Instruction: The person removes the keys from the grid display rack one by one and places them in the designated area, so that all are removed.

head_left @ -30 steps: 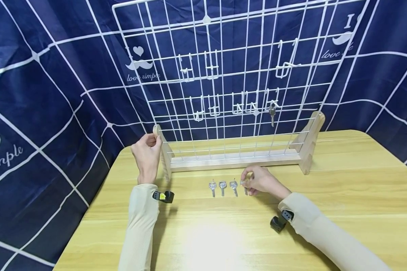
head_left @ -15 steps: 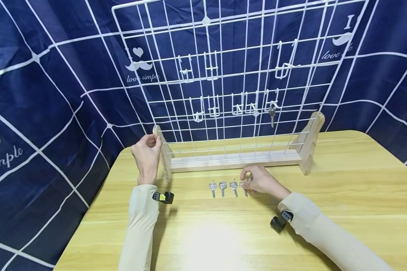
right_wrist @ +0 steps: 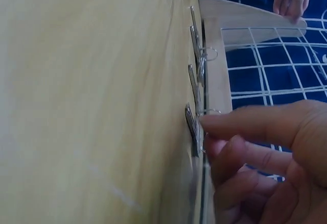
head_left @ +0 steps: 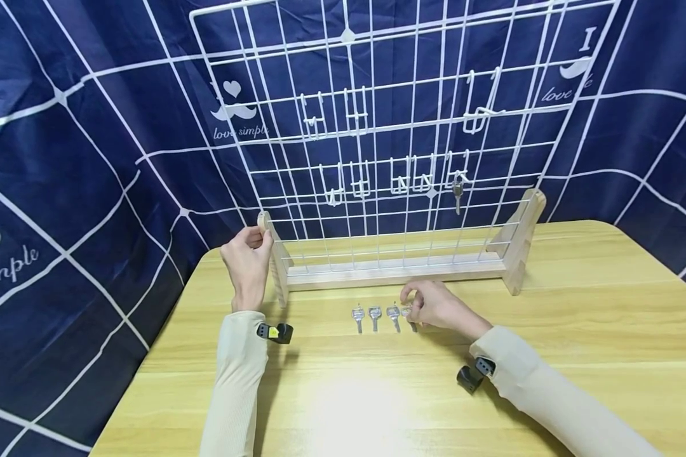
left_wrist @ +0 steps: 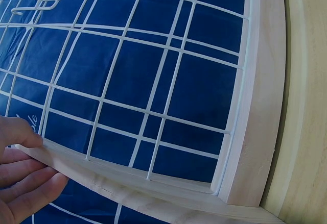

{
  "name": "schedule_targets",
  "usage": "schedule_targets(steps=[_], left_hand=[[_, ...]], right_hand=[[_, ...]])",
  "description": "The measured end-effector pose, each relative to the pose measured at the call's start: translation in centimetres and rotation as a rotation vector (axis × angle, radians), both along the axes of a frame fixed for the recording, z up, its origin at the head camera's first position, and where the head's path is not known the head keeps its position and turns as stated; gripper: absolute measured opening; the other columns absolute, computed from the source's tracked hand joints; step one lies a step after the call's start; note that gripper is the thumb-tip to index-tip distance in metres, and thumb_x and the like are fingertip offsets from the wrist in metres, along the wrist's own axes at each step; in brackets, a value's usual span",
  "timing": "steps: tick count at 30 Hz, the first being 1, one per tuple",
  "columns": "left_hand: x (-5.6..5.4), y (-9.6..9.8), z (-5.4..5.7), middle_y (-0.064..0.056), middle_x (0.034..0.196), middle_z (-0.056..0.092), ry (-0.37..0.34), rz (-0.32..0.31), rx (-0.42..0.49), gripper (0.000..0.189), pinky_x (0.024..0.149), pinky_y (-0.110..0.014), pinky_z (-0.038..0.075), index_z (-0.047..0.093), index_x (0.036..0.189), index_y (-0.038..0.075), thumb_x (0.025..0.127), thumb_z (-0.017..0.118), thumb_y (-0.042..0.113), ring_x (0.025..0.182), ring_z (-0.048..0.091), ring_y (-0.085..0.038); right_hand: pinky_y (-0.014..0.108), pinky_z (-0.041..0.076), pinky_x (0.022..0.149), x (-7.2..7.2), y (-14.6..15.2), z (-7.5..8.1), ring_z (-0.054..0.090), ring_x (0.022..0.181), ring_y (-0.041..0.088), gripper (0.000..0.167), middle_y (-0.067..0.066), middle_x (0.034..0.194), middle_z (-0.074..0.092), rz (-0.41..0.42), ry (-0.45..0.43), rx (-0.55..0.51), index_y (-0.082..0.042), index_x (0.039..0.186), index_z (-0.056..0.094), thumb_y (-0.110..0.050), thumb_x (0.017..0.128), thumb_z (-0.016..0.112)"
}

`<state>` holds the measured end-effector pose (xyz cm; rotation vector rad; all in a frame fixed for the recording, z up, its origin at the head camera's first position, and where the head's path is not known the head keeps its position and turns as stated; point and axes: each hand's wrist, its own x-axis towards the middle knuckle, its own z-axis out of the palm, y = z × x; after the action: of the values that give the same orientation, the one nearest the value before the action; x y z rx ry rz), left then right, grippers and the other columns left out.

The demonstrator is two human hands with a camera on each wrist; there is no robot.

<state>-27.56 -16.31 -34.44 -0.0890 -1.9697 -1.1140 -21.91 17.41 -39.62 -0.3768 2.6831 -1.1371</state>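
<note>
My left hand (head_left: pixel 248 261) grips the left wooden upright (head_left: pixel 267 222) of a white wire-grid rack; in the left wrist view, thumb and fingers (left_wrist: pixel 36 183) pinch its pale edge. Beside the rack's base, my right hand (head_left: pixel 437 306) is over the rightmost of several silver keys (head_left: pixel 410 317) lying in a row. In the right wrist view, the index fingertip touches or nearly touches this key (right_wrist: pixel 192 129) near its head, with the thumb apart from it. The hand partly hides this key in the head view. The other keys (head_left: pixel 375 316) lie to its left.
The wire grid (head_left: pixel 377 146) rises behind the keys, with several white hooks (head_left: pixel 400 181) on it. Another key (head_left: pixel 458 193) hangs from a lower hook at right. A wooden base bar (head_left: pixel 389 275) runs along the table (head_left: pixel 297 393). Blue curtains (head_left: pixel 91 190) surround the back and left.
My right hand has shifted slightly left at the rightmost key, and its index finger has risen a little. That key has moved slightly left. My left hand has stayed on the upright.
</note>
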Motion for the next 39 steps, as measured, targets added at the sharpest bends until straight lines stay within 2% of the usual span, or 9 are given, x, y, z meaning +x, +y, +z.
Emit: schedule_targets(steps=[5, 8, 14, 19, 24, 28, 32, 35, 39], left_hand=[[0.0, 0.0, 0.1, -0.026, 0.089, 0.078, -0.005, 0.002, -0.004, 0.014, 0.069, -0.003, 0.041, 0.078, 0.096, -0.015, 0.093, 0.072, -0.002, 0.079, 0.080, -0.040], [0.1, 0.0, 0.2, -0.027, 0.089, 0.078, -0.013, 0.005, -0.005, 0.014, 0.069, -0.004, 0.041, 0.078, 0.096, -0.015, 0.093, 0.073, -0.002, 0.079, 0.080, -0.041], [0.2, 0.1, 0.2, -0.027, 0.088, 0.078, -0.004, 0.003, 0.005, 0.015, 0.068, -0.004, 0.040, 0.078, 0.096, -0.015, 0.093, 0.072, -0.002, 0.078, 0.079, -0.041], [0.2, 0.1, 0.2, -0.025, 0.087, 0.078, -0.003, 0.017, -0.011, 0.015, 0.068, -0.008, 0.045, 0.078, 0.096, -0.013, 0.093, 0.072, -0.001, 0.077, 0.079, -0.040], [0.3, 0.1, 0.1, -0.026, 0.087, 0.078, -0.011, 0.016, -0.009, 0.016, 0.069, -0.005, 0.041, 0.078, 0.096, -0.014, 0.093, 0.073, 0.000, 0.078, 0.079, -0.041], [0.3, 0.1, 0.1, -0.027, 0.087, 0.078, -0.006, 0.010, -0.003, 0.016, 0.068, -0.002, 0.038, 0.078, 0.096, -0.015, 0.093, 0.072, 0.000, 0.078, 0.079, -0.042], [0.3, 0.1, 0.1, -0.026, 0.087, 0.078, 0.003, 0.013, -0.013, 0.016, 0.069, -0.002, 0.038, 0.078, 0.095, -0.015, 0.093, 0.072, -0.001, 0.077, 0.079, -0.041], [0.2, 0.1, 0.1, -0.026, 0.086, 0.078, 0.013, 0.015, -0.017, 0.015, 0.069, -0.003, 0.038, 0.078, 0.094, -0.015, 0.092, 0.072, -0.001, 0.076, 0.079, -0.041], [0.2, 0.1, 0.1, -0.026, 0.086, 0.078, 0.022, 0.007, -0.009, 0.015, 0.069, -0.001, 0.038, 0.077, 0.094, -0.015, 0.092, 0.072, -0.001, 0.076, 0.079, -0.041]], right_hand=[[0.028, 0.048, 0.062, 0.3, 0.8, 0.8, 0.061, 0.070, 0.018, 0.042, 0.002, 0.079, 0.067, 0.034, 0.097, 0.022, 0.005, 0.119, 0.070, 0.017, 0.079, 0.074], [0.031, 0.048, 0.064, 0.3, 1.4, 1.4, 0.060, 0.075, 0.020, 0.041, 0.001, 0.080, 0.067, 0.024, 0.138, 0.006, 0.006, 0.121, 0.070, 0.013, 0.081, 0.077], [0.024, 0.047, 0.057, 0.3, 3.3, 3.6, 0.061, 0.071, 0.017, 0.026, 0.006, 0.085, 0.071, -0.131, 0.190, -0.113, 0.008, 0.115, 0.072, 0.003, 0.091, 0.075], [0.023, 0.051, 0.060, 0.4, 5.0, 6.0, 0.065, 0.065, 0.011, 0.020, 0.010, 0.085, 0.076, -0.250, 0.353, -0.231, 0.011, 0.109, 0.072, -0.006, 0.100, 0.075], [0.017, 0.048, 0.060, 0.2, 6.1, 7.8, 0.064, 0.066, 0.001, 0.022, -0.008, 0.081, 0.075, -0.355, 0.524, -0.274, 0.009, 0.108, 0.074, -0.011, 0.101, 0.076], [0.013, 0.049, 0.067, 0.0, 6.3, 8.9, 0.063, 0.075, -0.006, 0.024, -0.022, 0.085, 0.069, -0.404, 0.599, -0.302, 0.009, 0.112, 0.075, -0.012, 0.100, 0.079], [0.012, 0.047, 0.074, -0.3, 6.2, 9.8, 0.062, 0.080, -0.007, 0.028, -0.028, 0.086, 0.064, -0.445, 0.645, -0.315, 0.008, 0.115, 0.075, -0.014, 0.099, 0.081], [0.013, 0.046, 0.076, -0.6, 6.0, 10.3, 0.062, 0.082, -0.007, 0.029, -0.021, 0.090, 0.067, -0.454, 0.660, -0.306, 0.007, 0.117, 0.076, -0.016, 0.099, 0.081], [0.012, 0.047, 0.077, -1.0, 5.8, 11.0, 0.062, 0.082, -0.009, 0.030, 0.004, 0.101, 0.077, -0.441, 0.669, -0.280, 0.007, 0.118, 0.076, -0.016, 0.100, 0.080]])
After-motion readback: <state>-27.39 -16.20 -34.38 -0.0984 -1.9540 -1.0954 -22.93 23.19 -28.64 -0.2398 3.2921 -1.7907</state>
